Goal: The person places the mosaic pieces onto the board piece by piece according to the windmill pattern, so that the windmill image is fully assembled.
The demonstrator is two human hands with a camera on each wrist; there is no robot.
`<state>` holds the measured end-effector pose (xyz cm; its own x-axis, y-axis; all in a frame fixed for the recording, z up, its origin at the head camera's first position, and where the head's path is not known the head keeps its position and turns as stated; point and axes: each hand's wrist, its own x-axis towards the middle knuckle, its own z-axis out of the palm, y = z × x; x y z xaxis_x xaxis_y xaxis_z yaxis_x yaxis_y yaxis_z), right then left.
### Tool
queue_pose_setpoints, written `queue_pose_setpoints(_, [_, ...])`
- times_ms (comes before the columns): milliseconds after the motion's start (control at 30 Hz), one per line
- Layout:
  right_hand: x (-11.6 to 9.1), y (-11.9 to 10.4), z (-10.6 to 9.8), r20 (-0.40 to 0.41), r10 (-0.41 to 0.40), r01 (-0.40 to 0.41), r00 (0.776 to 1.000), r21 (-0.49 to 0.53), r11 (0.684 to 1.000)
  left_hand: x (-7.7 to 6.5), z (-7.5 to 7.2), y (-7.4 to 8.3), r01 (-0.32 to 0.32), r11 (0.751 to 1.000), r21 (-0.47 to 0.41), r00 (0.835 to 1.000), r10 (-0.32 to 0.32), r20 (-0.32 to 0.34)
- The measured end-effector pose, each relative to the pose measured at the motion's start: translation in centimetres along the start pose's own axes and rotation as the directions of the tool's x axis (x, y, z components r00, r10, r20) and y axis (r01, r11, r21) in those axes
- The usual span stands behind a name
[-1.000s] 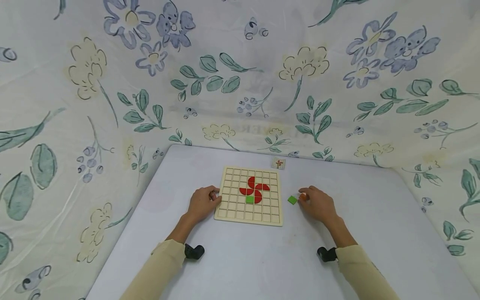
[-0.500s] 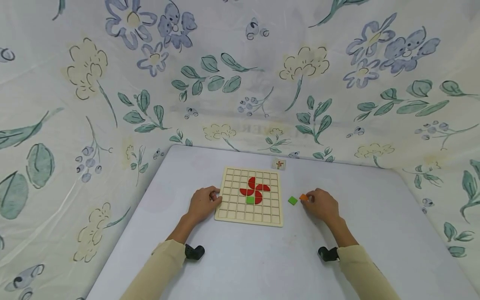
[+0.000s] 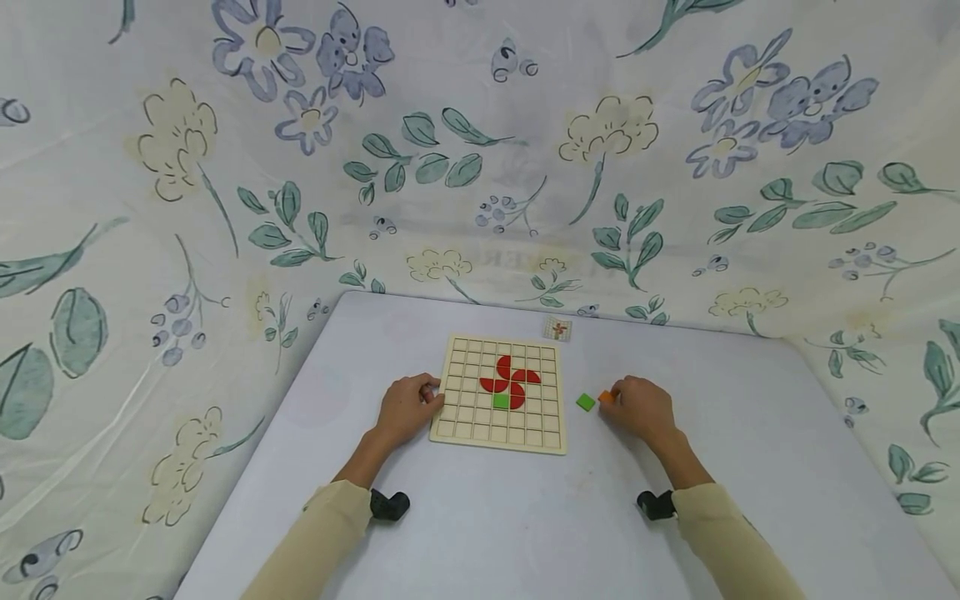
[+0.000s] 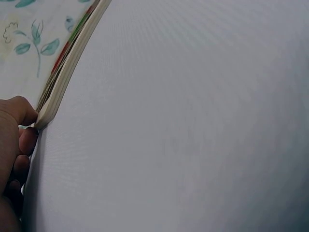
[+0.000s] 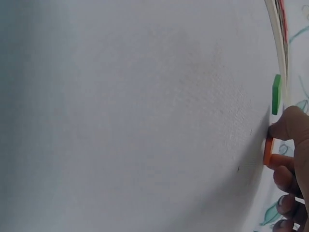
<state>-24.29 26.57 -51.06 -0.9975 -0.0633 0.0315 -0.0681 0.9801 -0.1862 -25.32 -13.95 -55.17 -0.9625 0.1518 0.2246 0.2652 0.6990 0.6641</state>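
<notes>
A square wooden grid board (image 3: 467, 423) lies on the white table, with several red curved-edge tiles (image 3: 527, 377) forming a pinwheel near its middle. Below them, one green square tile (image 3: 501, 401) sits in a cell. My left hand (image 3: 406, 408) holds the board's left edge, thumb and curled fingers against it. To the right of the board, my right hand (image 3: 643, 408) pinches an orange tile (image 5: 269, 149) between thumb and finger, low at the tabletop. A loose green tile (image 5: 276, 94) lies between that hand and the board, apart from the orange one.
Behind the board's far right corner lies a small pattern card (image 3: 558, 328) with a red pinwheel printed on it. A floral cloth (image 3: 480, 167) hangs along the table's (image 3: 510, 533) back and sides. Dark wrist cameras (image 3: 390, 505) stick out from both sleeves.
My right hand drew back a little to the right, uncovering more of the orange tile, then came slightly left over it again. The left hand and the board have stayed in place.
</notes>
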Motion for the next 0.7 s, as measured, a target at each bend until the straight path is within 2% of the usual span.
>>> queue_pose_setpoints(433, [0.2, -0.1, 0.5, -0.042, -0.009, 0.009, 0.999, -0.004, 1.0, 0.2, -0.1, 0.1, 0.004, 1.0, 0.004, 1.0, -0.004, 0.001])
queue_pose_setpoints(700, [0.6, -1.6, 0.1, -0.083, -0.066, 0.066, 0.994, 0.0, 0.998, 0.1, 0.1, 0.1, 0.011, 1.0, 0.002, 1.0, -0.011, 0.001])
